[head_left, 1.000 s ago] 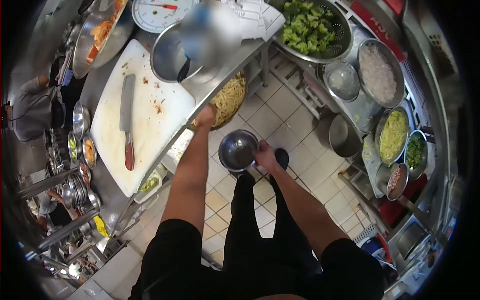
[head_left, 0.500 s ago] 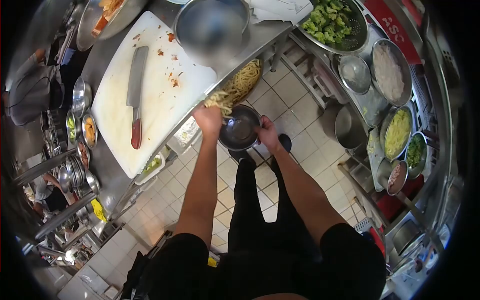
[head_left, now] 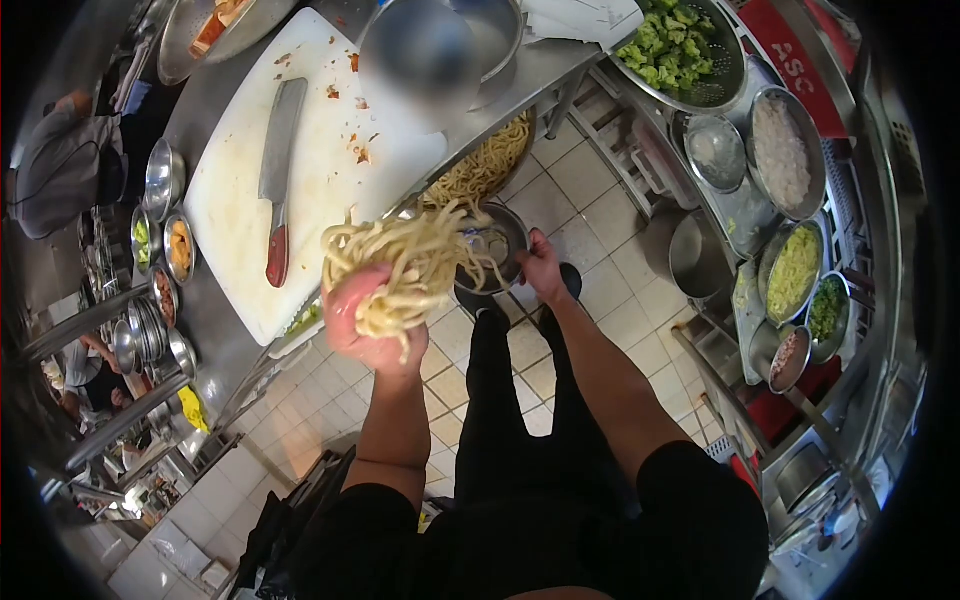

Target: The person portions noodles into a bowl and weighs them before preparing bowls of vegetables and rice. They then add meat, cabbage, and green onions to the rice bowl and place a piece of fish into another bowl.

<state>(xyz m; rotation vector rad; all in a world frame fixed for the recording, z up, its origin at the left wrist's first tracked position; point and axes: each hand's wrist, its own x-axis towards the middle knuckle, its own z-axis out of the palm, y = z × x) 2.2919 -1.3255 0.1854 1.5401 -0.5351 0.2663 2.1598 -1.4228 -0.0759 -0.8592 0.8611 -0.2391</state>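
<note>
head view, from the left: a co-worker [head_left: 65,170] stands beyond the metal counter [head_left: 215,125], where small bowls with food sit near the edge. on the white cutting board [head_left: 225,220] a broad knife [head_left: 283,150] lies flat, its red handle nearest the person, crumbs scattered to the right of the blade.

the left hand [head_left: 370,330] comes next, raised beside the board's near corner and curled round a loose clump of thick noodles [head_left: 400,255]. the clump's long axis runs sideways, from the palm out to the right, with loose strands trailing across the small metal bowl [head_left: 517,238]; whether they touch it, i cannot tell. so the bowl lies to the right of the left hand, with the noodles spanning the gap between. just past the clump, at the counter's edge, more noodles fill a large container [head_left: 490,165].

the right hand [head_left: 541,268] is the nearer one to the bowl, fingers closed on its right rim, mouth facing up. farther right, well apart from both hands, are a deep pot [head_left: 697,260] and a colander [head_left: 728,80] of broccoli [head_left: 675,50].
</note>
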